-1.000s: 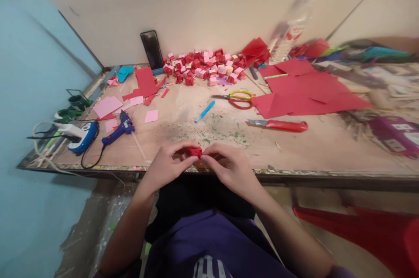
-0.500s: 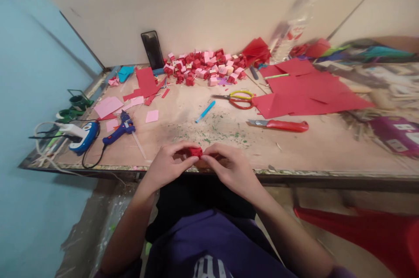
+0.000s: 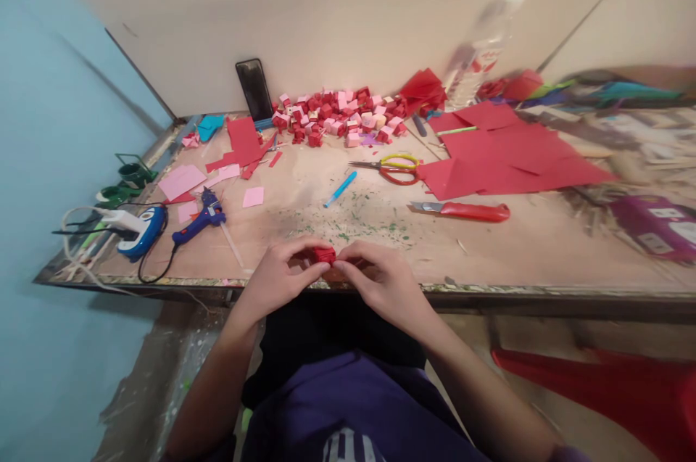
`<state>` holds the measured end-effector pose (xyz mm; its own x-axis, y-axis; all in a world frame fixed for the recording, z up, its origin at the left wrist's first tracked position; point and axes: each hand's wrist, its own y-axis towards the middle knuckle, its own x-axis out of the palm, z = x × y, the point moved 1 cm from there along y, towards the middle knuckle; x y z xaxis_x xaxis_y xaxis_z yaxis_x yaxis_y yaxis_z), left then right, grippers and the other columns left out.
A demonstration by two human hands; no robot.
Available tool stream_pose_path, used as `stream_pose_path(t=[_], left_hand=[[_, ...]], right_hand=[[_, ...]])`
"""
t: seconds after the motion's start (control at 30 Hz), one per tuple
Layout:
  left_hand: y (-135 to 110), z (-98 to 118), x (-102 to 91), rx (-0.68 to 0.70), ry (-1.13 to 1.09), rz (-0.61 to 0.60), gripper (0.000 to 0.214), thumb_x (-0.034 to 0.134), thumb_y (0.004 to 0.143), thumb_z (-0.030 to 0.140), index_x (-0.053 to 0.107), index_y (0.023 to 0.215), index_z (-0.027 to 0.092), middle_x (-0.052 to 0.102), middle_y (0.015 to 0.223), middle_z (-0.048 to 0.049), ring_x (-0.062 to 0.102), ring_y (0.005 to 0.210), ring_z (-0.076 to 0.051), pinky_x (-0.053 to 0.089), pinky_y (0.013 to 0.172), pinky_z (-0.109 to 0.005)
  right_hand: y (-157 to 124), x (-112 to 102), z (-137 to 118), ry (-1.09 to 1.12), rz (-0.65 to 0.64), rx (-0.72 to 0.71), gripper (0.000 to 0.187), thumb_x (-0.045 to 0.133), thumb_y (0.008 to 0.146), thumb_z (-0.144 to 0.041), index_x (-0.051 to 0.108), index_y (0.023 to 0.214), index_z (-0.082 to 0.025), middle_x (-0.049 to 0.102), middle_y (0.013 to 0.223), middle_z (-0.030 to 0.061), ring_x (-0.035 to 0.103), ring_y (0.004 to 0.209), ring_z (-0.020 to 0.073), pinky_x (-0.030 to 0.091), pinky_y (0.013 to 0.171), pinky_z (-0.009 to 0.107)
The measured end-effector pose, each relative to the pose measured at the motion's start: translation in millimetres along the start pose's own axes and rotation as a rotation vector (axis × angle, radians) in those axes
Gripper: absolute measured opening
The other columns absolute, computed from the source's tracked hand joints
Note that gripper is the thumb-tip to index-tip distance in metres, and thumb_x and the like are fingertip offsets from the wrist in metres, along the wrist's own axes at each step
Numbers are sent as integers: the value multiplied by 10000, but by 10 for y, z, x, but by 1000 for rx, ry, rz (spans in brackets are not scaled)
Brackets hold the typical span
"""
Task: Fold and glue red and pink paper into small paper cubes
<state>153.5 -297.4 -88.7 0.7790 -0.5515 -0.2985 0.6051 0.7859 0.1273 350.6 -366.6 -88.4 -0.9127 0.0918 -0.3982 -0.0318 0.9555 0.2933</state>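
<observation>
Between my two hands, at the table's front edge, is a small folded red paper piece (image 3: pixel 325 255). My left hand (image 3: pixel 283 273) pinches it from the left, thumb below and fingers curled over the top. From the other side, the fingertips of my right hand (image 3: pixel 378 275) are closed on its right end. The fingers cover part of the paper. Beyond my hands lie a blue pen (image 3: pixel 341 189), scissors (image 3: pixel 399 169) with yellow and red handles, and a red-handled cutter knife (image 3: pixel 462 210).
A heap of small red and pink paper cubes (image 3: pixel 340 114) lies at the back beside a leaning phone (image 3: pixel 254 90). Red paper sheets (image 3: pixel 505 157) spread to the right. On the left are a blue glue gun (image 3: pixel 200 217) and a power strip (image 3: pixel 142 232) with cables.
Both hands stay in nearly the same place, still holding the red paper. The view has shifted slightly, and nothing on the table has moved.
</observation>
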Motion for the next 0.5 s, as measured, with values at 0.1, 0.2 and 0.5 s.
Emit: stream_pose_path(t=[0.1, 0.2, 0.5], left_hand=[[1, 4, 0, -2, 4, -3, 205, 751, 940, 276, 781, 1131, 209, 794, 1108, -66, 758, 1003, -201, 611, 929, -328], [0, 3, 1, -5, -2, -4, 199, 751, 937, 262, 779, 1127, 212, 791, 1111, -59, 754, 999, -196, 607, 918, -318], [-2, -8, 0, 5, -1, 1, 203, 760, 936, 267, 781, 1132, 219, 792, 1110, -52, 752, 1008, -191, 602, 922, -309]], right_hand=[[4, -1, 9, -1, 3, -13, 112, 676, 996, -219, 734, 900, -223, 778, 850, 20, 724, 760, 168, 547, 681, 277], [7, 0, 19, -9, 11, -21, 110, 676, 997, -210, 734, 904, -223, 779, 855, 17, 725, 763, 166, 547, 693, 276], [-9, 3, 21, -7, 17, -26, 114, 676, 996, -211, 732, 897, -227, 778, 848, 12, 726, 749, 166, 548, 688, 279]])
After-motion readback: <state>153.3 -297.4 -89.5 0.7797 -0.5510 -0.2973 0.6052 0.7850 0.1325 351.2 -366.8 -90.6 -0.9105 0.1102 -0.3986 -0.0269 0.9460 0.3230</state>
